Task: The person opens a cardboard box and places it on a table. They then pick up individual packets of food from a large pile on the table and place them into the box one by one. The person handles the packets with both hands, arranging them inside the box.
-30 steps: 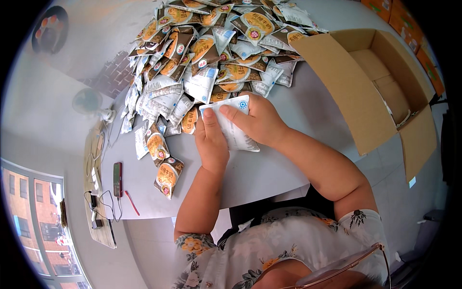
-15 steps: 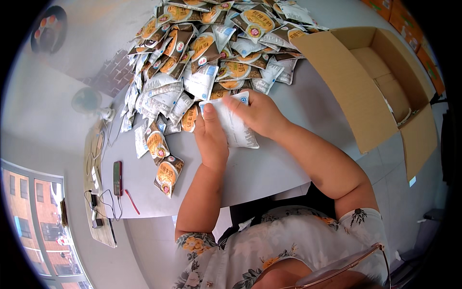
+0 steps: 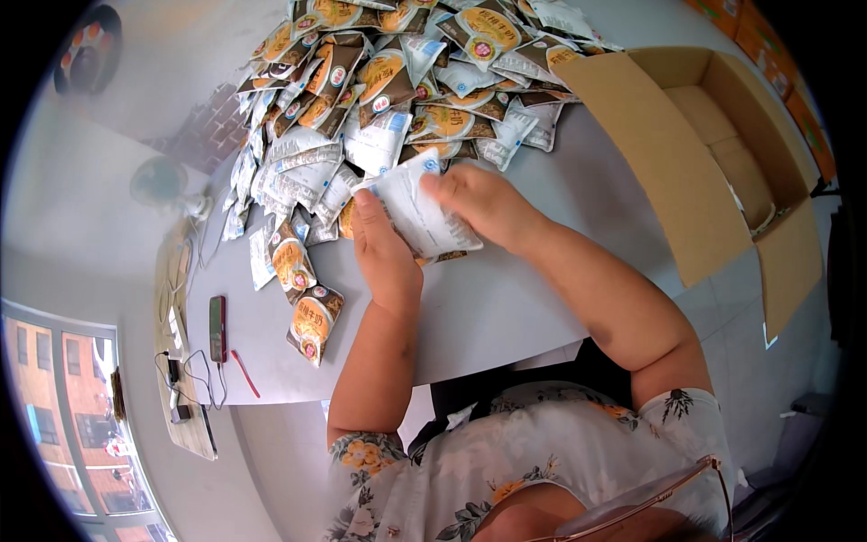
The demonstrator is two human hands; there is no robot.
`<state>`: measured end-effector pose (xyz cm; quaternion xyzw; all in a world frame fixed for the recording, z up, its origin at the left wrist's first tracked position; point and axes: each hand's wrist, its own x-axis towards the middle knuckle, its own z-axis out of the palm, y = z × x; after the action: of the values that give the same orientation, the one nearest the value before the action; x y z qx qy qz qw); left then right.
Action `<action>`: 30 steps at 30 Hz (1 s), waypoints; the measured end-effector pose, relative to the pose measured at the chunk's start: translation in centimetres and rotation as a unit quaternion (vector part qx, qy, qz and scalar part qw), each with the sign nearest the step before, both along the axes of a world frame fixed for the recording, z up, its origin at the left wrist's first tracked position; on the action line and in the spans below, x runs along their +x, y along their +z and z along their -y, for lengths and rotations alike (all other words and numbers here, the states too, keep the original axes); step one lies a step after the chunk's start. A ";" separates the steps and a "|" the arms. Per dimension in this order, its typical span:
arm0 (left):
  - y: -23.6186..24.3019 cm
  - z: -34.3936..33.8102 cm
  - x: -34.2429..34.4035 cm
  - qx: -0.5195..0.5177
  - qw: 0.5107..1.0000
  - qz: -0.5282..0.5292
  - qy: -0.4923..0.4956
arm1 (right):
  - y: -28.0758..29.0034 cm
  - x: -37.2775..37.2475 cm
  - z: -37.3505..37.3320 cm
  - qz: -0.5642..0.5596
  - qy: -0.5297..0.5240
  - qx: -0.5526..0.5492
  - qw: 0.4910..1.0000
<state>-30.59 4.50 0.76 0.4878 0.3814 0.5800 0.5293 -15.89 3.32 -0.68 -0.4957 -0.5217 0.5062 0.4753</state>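
Observation:
Over the near part of the grey table, a soft drink pouch (image 3: 424, 210) lies between my two hands, its white printed back facing up. My left hand (image 3: 386, 257) grips its left edge, thumb on top. My right hand (image 3: 488, 206) closes on the upper right edge with the thumb pressed on the white face. A strip of brown and yellow shows under the pouch's lower edge; whether it belongs to a second pouch I cannot tell. Two loose pouches, one of them a brown and orange pouch (image 3: 315, 323), rest left of my left forearm.
A large heap of pouches (image 3: 384, 81) covers the far side of the table (image 3: 506, 312). At the right stands an opened cardboard box (image 3: 650, 172), flaps spread. A phone (image 3: 218, 330) on a cable and a thin red stick (image 3: 245, 374) lie at the left edge.
The pouch has tilted and turned between my hands, its upper edge moving up and to the left. A brown and yellow strip now shows beneath it. Both hands keep their hold.

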 end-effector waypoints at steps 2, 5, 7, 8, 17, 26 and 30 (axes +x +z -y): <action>0.0 0.0 -0.4 0.013 0.999 -0.028 0.014 | 0.3 -0.7 0.7 -0.017 0.030 0.060 0.998; 0.0 0.7 -0.5 0.044 0.994 -0.099 0.021 | -0.2 -1.2 0.9 -0.052 0.040 0.069 0.995; -0.1 0.5 -0.6 0.052 0.990 -0.126 0.020 | -0.8 -1.0 0.5 -0.016 0.035 0.079 0.996; -0.2 0.2 -0.7 0.053 0.989 -0.135 0.018 | -0.9 -0.9 0.3 0.001 0.031 0.085 0.996; 0.1 -1.3 -1.5 -0.064 0.990 0.052 -0.114 | -0.7 -1.8 1.2 0.069 0.019 0.090 0.993; 1.5 -0.7 -1.7 -0.156 0.975 0.134 -0.082 | -0.5 -1.9 1.6 0.015 0.061 0.099 0.993; 0.4 -0.9 -1.3 -0.051 0.990 0.077 -0.110 | 0.2 -1.4 1.6 0.012 0.066 0.049 0.997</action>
<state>-31.92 5.35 1.14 0.4531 0.3125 0.5337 0.6420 -17.33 1.76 -0.52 -0.4423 -0.5831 0.5043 0.4583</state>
